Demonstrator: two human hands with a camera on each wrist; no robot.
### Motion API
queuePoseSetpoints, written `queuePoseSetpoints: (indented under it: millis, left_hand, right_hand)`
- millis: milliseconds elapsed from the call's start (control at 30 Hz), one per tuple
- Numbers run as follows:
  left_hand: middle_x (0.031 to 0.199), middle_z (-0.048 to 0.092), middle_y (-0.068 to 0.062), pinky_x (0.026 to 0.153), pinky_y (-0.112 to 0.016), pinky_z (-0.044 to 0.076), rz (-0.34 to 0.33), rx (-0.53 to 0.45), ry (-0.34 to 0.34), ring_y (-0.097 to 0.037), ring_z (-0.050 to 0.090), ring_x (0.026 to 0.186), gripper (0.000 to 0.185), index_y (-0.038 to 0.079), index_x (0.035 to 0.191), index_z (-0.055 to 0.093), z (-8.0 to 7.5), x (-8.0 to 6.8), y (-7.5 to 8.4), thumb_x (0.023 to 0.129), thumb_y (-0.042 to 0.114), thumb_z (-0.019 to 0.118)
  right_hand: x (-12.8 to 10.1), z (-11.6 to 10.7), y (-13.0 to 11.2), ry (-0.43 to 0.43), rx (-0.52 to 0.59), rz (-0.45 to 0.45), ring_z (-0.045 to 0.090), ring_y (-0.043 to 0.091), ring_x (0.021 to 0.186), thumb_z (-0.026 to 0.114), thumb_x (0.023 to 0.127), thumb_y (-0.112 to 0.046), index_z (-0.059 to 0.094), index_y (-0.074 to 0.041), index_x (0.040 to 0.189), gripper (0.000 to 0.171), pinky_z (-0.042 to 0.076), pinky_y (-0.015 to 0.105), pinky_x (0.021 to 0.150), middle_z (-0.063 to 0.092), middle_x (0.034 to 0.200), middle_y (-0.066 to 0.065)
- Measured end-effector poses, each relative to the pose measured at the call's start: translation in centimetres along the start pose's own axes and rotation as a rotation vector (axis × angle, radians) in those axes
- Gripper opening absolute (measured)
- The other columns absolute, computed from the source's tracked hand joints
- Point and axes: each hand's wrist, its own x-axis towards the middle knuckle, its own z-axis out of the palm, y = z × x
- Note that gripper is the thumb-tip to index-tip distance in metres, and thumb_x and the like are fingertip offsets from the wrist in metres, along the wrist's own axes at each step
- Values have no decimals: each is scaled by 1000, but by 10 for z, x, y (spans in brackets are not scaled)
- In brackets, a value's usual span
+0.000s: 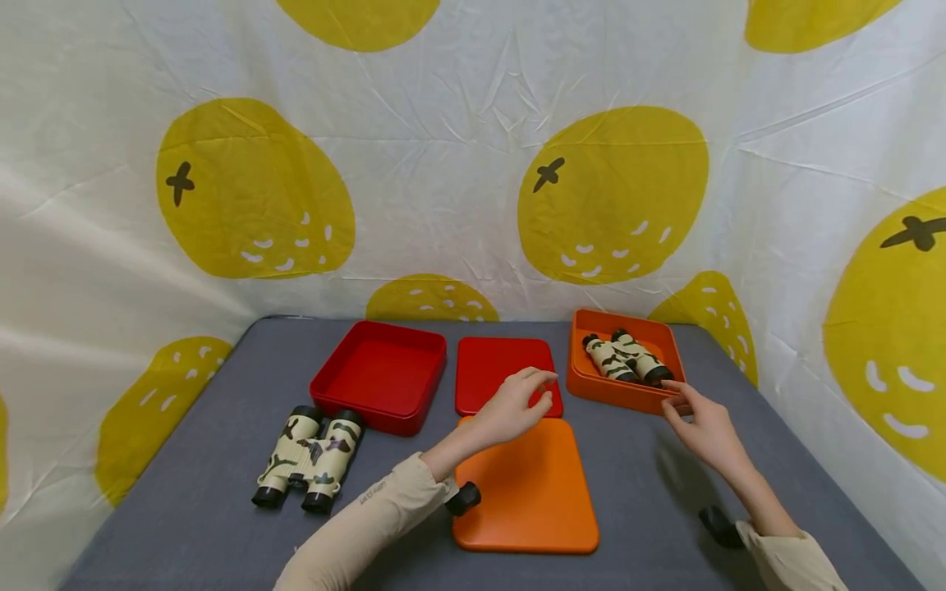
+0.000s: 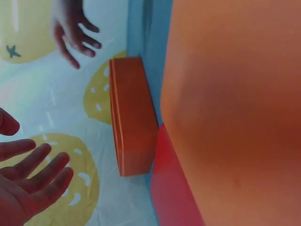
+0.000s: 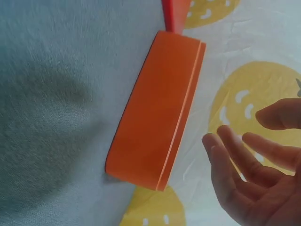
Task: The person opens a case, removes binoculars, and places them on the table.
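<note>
In the head view a pair of camouflage binoculars [image 1: 625,359] lies in the orange box [image 1: 621,395] at the back right. My right hand [image 1: 704,428] hovers by that box's near right corner, fingers loosely bent and holding nothing. Over the red lid [image 1: 502,365] and the orange lid [image 1: 528,492] my left hand [image 1: 510,406] hangs in the air, its fingers relaxed and nothing in them. In the left wrist view the left hand [image 2: 28,183] is spread beside the orange box [image 2: 134,117]. The right wrist view has the right hand [image 3: 256,174] apart from the box [image 3: 155,113].
A second pair of camouflage binoculars [image 1: 310,460] lies on the grey table [image 1: 192,460] at the left. Behind it stands a red box [image 1: 380,369] with nothing in it. A white curtain [image 1: 443,205] printed with yellow fruit hangs along the back and sides.
</note>
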Motion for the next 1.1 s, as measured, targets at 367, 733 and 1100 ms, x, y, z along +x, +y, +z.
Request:
queuePoseSetpoints:
  millis: [367,733,1100]
  left_hand:
    - [120,54,-6,84,-19,46,233,441,66,-14,55,100,36,7,125,50,14,34,-3,91,18,46]
    - [128,48,-4,89,-32,44,270,782,9,-19,44,118,42,13,132,43,36,56,-11,92,26,43]
    - [147,24,3,103,-45,33,76,858,-184,-26,21,136,50,25,141,27,62,66,-26,94,44,32]
  right_hand:
    - [20,8,6,100,-52,-133,60,34,75,56,80,0,53,7,112,33,50,41,59,62,89,23]
    - [41,22,26,183,-90,-244,56,25,70,61,76,3,58,5,108,32,43,27,54,59,88,20]
    - [58,28,45,86,-238,-212,51,43,93,64,77,-5,57,5,110,35,43,56,69,55,105,26]
